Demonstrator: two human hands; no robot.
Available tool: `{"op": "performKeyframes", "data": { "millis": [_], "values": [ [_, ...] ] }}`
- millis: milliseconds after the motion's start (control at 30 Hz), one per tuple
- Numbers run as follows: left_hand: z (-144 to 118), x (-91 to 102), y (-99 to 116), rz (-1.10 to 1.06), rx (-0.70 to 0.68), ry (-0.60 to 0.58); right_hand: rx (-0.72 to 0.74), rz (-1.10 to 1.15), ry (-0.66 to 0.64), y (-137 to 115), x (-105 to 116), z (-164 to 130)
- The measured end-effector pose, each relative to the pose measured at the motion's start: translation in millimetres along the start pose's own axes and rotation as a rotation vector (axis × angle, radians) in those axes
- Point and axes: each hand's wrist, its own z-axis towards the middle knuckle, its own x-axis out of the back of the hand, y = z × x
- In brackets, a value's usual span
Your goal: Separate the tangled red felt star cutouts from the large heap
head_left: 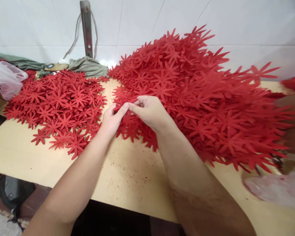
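My left hand (113,118) and my right hand (150,109) meet near the middle of the table, thumb tips almost touching. Both are closed in a pinch on a red fabric flower (131,100), mostly hidden behind the fingers. Just beyond and to the right of them rises a tall heap of red, many-petalled flowers (201,98). A lower, flatter pile of similar flowers (61,98) spreads out on the left, with a few lying loose along its front edge.
The pale wooden table (127,173) has red specks scattered on it. Behind stand a white tiled wall (137,23) and a metal bracket (86,29). Grey-green cloth (88,65) lies at the back, a white plastic bag (8,77) far left. Clear plastic (277,188) sits at right.
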Motion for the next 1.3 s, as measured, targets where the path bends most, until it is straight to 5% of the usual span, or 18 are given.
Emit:
{"op": "performKeyframes", "data": {
  "millis": [367, 567, 800, 1067, 1300],
  "values": [
    [-2, 0.3, 10, -0.255, 0.091, 0.014, 0.017, 0.276, -0.225, -13, 9, -7],
    [4, 6.0, 17, -0.247, 0.110, 0.286, 0.017, 0.355, 0.080, 7, 22, 5],
    [1, 2.3, 8, -0.112, 0.106, 0.147, 0.107, 0.180, 0.308, 23, 18, 17],
    [2, 0.1, 6, 0.070, 0.092, 0.113, 0.019, 0.189, -0.232, -5, -2, -5],
    [2, 2.1, 5, 0.163, 0.102, 0.036, -0.024, 0.336, -0.186, 1, -4, -2]
  ]
}}
